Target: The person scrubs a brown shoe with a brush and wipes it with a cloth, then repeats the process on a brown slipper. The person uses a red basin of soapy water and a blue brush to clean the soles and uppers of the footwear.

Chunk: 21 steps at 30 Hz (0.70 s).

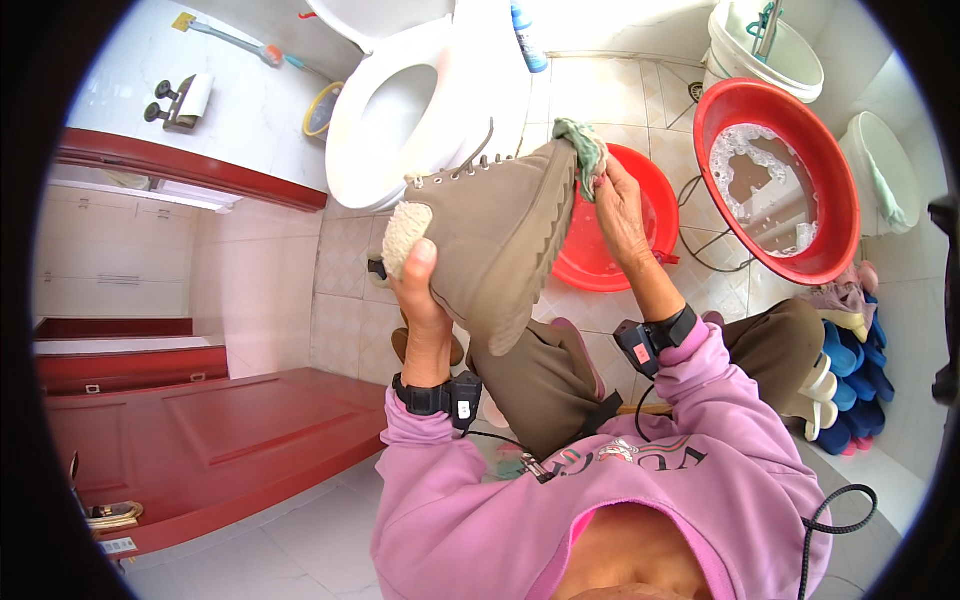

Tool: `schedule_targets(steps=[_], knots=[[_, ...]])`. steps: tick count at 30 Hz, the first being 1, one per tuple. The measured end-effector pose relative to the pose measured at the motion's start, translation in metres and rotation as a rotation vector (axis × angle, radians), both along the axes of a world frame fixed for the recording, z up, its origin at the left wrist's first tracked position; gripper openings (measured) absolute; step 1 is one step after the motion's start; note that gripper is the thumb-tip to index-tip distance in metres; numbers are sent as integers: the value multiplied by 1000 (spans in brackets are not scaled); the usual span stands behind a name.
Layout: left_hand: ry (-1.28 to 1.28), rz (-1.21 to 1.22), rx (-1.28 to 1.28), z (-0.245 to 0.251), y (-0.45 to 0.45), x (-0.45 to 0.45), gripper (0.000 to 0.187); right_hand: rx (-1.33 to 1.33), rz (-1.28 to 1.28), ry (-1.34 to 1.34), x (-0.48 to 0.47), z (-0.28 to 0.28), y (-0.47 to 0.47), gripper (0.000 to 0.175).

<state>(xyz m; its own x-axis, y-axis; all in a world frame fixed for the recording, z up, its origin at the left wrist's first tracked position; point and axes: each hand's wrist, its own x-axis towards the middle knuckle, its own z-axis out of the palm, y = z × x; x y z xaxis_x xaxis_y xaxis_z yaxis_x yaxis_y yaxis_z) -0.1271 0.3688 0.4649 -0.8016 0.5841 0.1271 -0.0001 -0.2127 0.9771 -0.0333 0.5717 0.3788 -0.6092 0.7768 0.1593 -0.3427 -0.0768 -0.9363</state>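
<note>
A brown lace-up boot with a thick ridged sole and pale fleece lining is held up before me. My left hand grips it at the fleecy collar, thumb on the outside and the other fingers hidden. In my right hand is a damp-looking green and white cloth, pressed to the toe end of the sole. Below the right hand, a red plastic basin on the floor holds some water. A second red basin with sudsy, murky water rests on a wire stand to the right.
Ahead on the left is a white toilet with its lid up. A blue bottle stands beyond it. White buckets are at the back right, slippers pile up at my right, and a red door stands at my left.
</note>
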Motion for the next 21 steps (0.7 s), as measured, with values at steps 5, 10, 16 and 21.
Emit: schedule_targets(steps=[5, 10, 16, 21], knots=[[317, 0, -74, -2, -1, 3, 66, 53, 33, 20, 4, 18, 2, 40], [483, -11, -88, 6, 2, 12, 35, 166, -11, 10, 3, 32, 8, 41], [573, -11, -136, 6, 20, 25, 20, 363, -50, -135, 3, 14, 5, 22], [781, -54, -153, -6, 32, 18, 11, 534, -167, -145, 27, 11, -20, 11]])
